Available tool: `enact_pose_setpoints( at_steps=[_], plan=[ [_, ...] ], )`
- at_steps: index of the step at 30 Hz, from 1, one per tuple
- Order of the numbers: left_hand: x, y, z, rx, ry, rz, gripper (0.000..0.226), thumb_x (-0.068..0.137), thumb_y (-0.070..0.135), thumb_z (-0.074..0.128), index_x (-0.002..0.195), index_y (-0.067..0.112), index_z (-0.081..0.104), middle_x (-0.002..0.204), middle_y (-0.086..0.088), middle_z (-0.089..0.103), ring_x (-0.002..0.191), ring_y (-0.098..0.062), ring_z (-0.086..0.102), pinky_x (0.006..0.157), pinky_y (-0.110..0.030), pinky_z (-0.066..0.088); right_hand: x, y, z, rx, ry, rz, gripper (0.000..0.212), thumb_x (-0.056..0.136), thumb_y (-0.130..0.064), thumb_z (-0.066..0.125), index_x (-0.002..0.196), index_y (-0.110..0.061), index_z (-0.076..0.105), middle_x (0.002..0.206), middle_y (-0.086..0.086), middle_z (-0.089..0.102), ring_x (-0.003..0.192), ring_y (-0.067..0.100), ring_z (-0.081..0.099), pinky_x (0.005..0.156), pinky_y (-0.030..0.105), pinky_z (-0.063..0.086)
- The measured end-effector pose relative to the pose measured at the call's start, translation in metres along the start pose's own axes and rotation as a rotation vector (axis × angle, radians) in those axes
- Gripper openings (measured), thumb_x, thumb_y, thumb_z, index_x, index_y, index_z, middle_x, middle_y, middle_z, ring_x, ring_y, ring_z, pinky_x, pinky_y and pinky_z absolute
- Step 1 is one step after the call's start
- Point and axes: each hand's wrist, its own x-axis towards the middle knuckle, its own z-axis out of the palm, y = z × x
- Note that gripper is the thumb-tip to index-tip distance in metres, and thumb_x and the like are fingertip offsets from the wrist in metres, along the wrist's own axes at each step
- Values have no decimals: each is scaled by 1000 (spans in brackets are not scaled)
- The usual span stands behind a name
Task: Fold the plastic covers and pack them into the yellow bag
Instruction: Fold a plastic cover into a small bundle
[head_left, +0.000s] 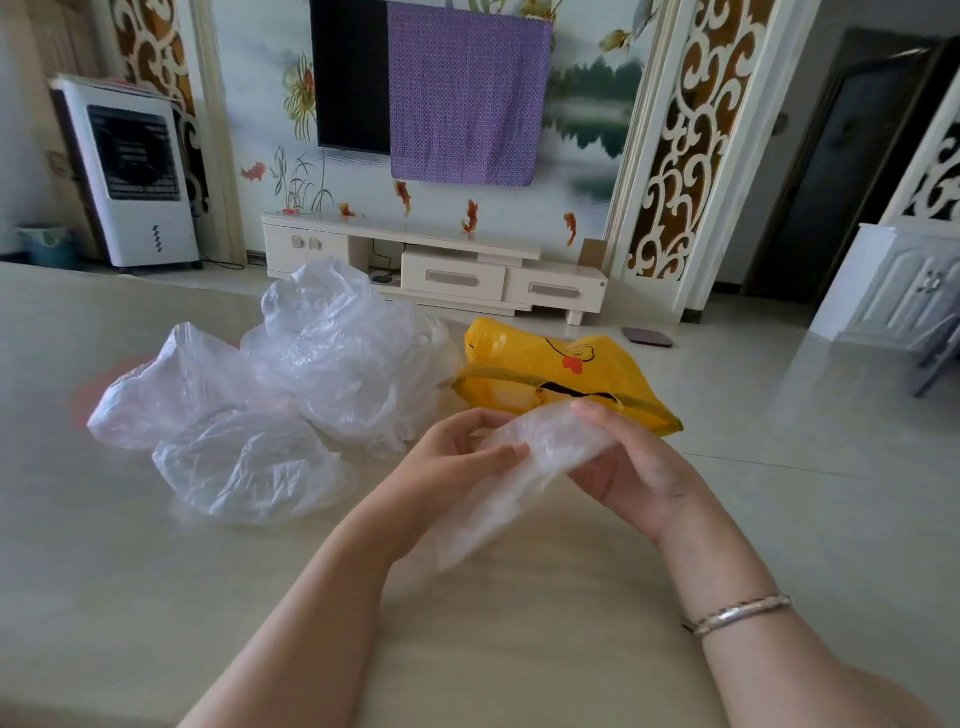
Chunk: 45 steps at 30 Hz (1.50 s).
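Observation:
A clear plastic cover (540, 447), bunched into a long strip, hangs between both hands above the table. My left hand (457, 457) pinches its near side with thumb and fingers. My right hand (628, 467) grips its right end, fingers curled over the top. The yellow bag (566, 374), printed with red and black marks, lies on the table just behind my hands, its mouth facing me. A heap of loose clear plastic covers (291, 384) lies to the left of the bag.
The beige table (104, 597) fills the foreground. Beyond it is tiled floor, a white TV cabinet (431, 260), a wall TV half covered by a purple cloth, and a white air cooler (130, 171) at the left.

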Motion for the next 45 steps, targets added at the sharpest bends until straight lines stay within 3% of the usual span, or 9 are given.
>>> enact_pose_setpoints(
  at_steps=[4,7,10,14,24,29,32,41,45],
  plan=[
    [8,-6,-1,-54,304,45,21,90,17,66,111,22,62,94,-3,70,76,-16,67,62,-29,51,8,6,5,113,204,-175,21,93,-4,56,114,-3,53,123,22,62,107,31,64,86,37,58],
    [11,-10,-2,-94,386,34,28,92,18,63,119,20,56,104,-4,67,89,-20,66,67,-29,51,10,17,8,-635,325,-424,32,87,3,61,108,-20,53,120,0,60,109,11,61,85,18,50],
    [15,-15,-3,-151,411,6,38,93,14,63,128,16,48,112,-8,64,95,-22,67,64,-28,53,9,35,16,-1176,114,-544,58,78,-8,72,113,-43,40,121,-23,41,111,5,46,93,8,35],
    [17,-21,-7,-178,447,-54,46,94,16,62,135,16,40,115,-7,62,99,-22,66,75,-32,56,8,49,26,-1479,-40,-677,60,76,-21,70,122,-32,33,124,-9,30,116,14,35,102,25,32],
    [18,-25,-7,-40,452,-126,44,93,19,61,133,17,43,125,-8,55,110,-24,60,96,-44,51,3,42,32,-1304,-87,-602,26,75,-14,68,86,-29,51,99,-13,44,101,9,45,91,21,40],
    [13,-18,-11,304,616,163,34,82,4,64,110,23,55,112,7,54,90,-7,54,75,-19,44,4,39,24,-1278,-142,-401,21,76,-13,71,81,-25,54,88,-18,50,87,3,50,75,13,40],
    [12,-16,-7,368,492,272,23,81,1,65,93,19,62,90,6,63,69,1,49,63,-11,39,4,34,18,-1243,-126,-293,19,77,-18,75,83,-21,57,90,-12,55,83,1,49,70,11,41],
    [13,-27,-6,672,261,17,17,89,12,52,88,27,60,65,12,58,65,-8,52,60,-25,39,2,22,12,-1116,-176,-115,6,89,-14,65,83,-15,64,84,-6,61,73,-1,52,68,11,42],
    [12,-21,-4,579,294,-61,20,98,21,41,92,22,60,84,3,64,78,-13,59,72,-30,46,11,31,10,-1167,-5,-109,36,97,-33,55,63,-21,54,63,-11,47,60,3,41,61,26,34]
  ],
)
